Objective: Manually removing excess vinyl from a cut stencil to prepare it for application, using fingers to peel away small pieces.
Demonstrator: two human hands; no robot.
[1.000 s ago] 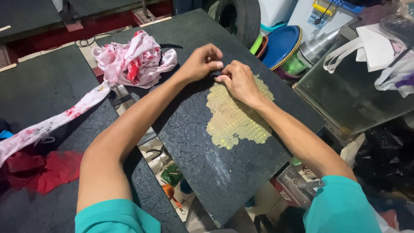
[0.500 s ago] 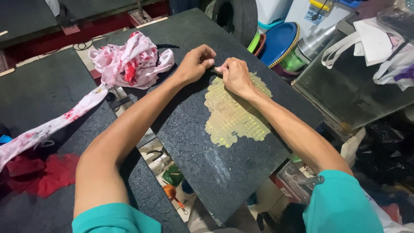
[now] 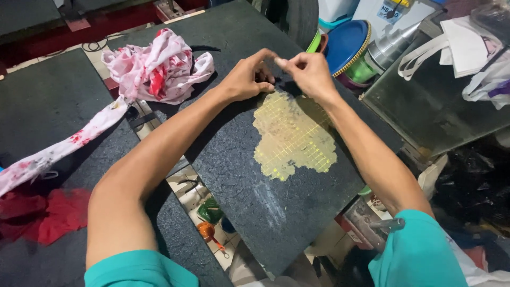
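Yellow gridded patch [image 3: 293,137] is seen stuck flat on the dark speckled board [image 3: 249,202], which slants away from the viewer and fills the middle of the view. Under the board's near edge, small tools [image 3: 208,223] with green and orange parts are glimpsed on a lower surface. At the patch's far end, the left hand [image 3: 248,77] is rested on the board, its fingers curled and pressed together, the tips set just beside the patch's upper edge. The right hand [image 3: 309,74] is held close against it, thumb and forefinger pinched together on something too small to be made out, directly above the patch's top. To the left, a crumpled white cloth stained red [image 3: 156,66] is laid across the board's far corner, a strip of it trailed towards a red rag [image 3: 45,215]. Beyond the hands, to the right, a blue round lid [image 3: 346,45] is leaned, with white bags [image 3: 462,50] further right.
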